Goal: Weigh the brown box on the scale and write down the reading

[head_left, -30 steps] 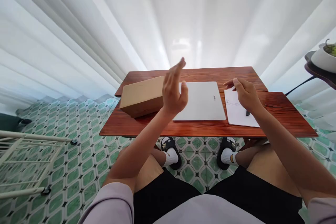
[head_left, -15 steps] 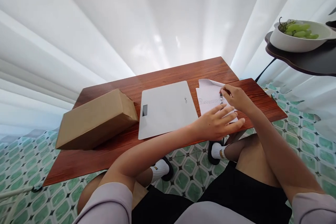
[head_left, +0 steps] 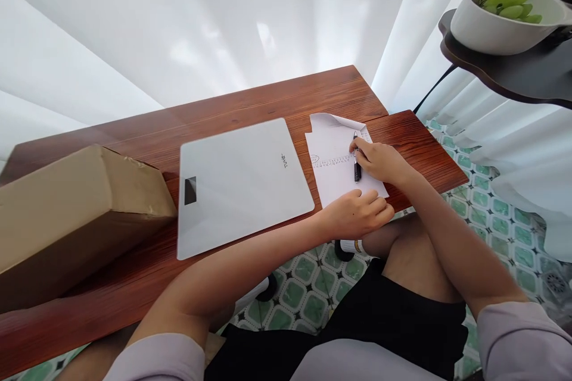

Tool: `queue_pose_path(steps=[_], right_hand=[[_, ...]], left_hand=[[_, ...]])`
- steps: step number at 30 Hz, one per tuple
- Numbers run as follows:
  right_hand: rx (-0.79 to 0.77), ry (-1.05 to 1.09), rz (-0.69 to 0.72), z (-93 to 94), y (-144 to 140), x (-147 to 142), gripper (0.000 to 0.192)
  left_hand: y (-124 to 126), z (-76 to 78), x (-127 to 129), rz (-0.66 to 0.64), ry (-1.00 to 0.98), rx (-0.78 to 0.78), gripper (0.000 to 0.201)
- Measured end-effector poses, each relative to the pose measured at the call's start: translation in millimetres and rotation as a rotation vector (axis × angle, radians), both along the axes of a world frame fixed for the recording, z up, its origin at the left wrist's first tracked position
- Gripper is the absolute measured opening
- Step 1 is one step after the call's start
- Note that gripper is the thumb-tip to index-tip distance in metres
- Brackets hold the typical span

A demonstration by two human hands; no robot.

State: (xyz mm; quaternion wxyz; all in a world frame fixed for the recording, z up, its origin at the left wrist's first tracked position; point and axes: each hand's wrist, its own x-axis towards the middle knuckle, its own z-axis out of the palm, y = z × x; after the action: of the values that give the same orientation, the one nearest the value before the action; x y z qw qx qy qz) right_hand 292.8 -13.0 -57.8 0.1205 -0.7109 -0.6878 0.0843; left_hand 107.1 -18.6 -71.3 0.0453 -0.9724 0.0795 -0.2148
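Note:
White sheets of paper with handwriting lie on the table, their far edge curled up. A black pen lies lengthwise over them. My right hand is closed at the pen, with thumb and forefinger at its upper part. Beside the near edge of the sheets, my left hand is closed with its fingers curled in. Whatever the left fingers may hold is hidden beneath them. A flat white digital scale with a dark display rests just left of the paper.
A cardboard box sits on the left of the reddish wooden table. On a dark stand at the upper right is a white bowl of green grapes. White curtains hang behind the table.
My left hand's spread fingers have curled in. My right hand has come down along the pen, and more of the pen shows. The view has shifted, bringing the scale and box closer.

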Motion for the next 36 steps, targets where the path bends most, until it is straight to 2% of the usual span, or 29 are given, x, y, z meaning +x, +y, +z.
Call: queue_pose_path(steps=[4,8,14,20,23,26,27,29,32,34,36], right_hand=[[0.005,-0.006,0.010,0.3,0.4,-2.1,0.021],[0.053,0.106,0.010,4.0,1.0,-1.3,0.024],[0.222,0.214,0.026,8.0,-0.6,0.1,0.031],[0.378,0.183,0.111,4.1,-0.4,7.7,0.041],[0.444,0.162,0.119,3.8,0.7,10.9,0.033],[0.523,0.203,0.091,5.2,1.5,10.6,0.007],[0.544,0.220,0.072,5.6,1.6,10.1,0.006],[0.588,0.259,0.023,6.0,1.4,8.9,0.026],[0.572,0.409,-0.094,7.0,0.2,7.7,0.038],[0.488,0.628,-0.141,8.7,-0.5,7.4,0.036],[0.386,0.882,-0.124,10.3,0.0,7.9,0.035]], left_hand=[[0.3,-1.4,0.7,0.008,0.042,-0.069,0.019],[-0.4,-0.8,1.5,0.005,0.031,-0.048,0.019],[-2.0,-1.9,3.1,0.008,-0.072,-0.046,0.017],[-1.3,-3.7,3.7,0.009,-0.013,-0.069,0.016],[-1.0,-3.9,3.6,0.017,-0.004,-0.068,0.016],[-0.9,-3.5,3.7,0.024,-0.007,-0.057,0.016],[-1.0,-3.4,3.7,0.027,-0.012,-0.052,0.017],[-0.9,-3.2,3.6,0.030,-0.024,-0.046,0.018],[-0.7,-3.2,3.1,0.023,-0.024,-0.043,0.017],[-0.5,-3.2,2.8,0.020,-0.020,-0.045,0.015],[-0.4,-3.1,2.6,0.017,-0.021,-0.047,0.015]])
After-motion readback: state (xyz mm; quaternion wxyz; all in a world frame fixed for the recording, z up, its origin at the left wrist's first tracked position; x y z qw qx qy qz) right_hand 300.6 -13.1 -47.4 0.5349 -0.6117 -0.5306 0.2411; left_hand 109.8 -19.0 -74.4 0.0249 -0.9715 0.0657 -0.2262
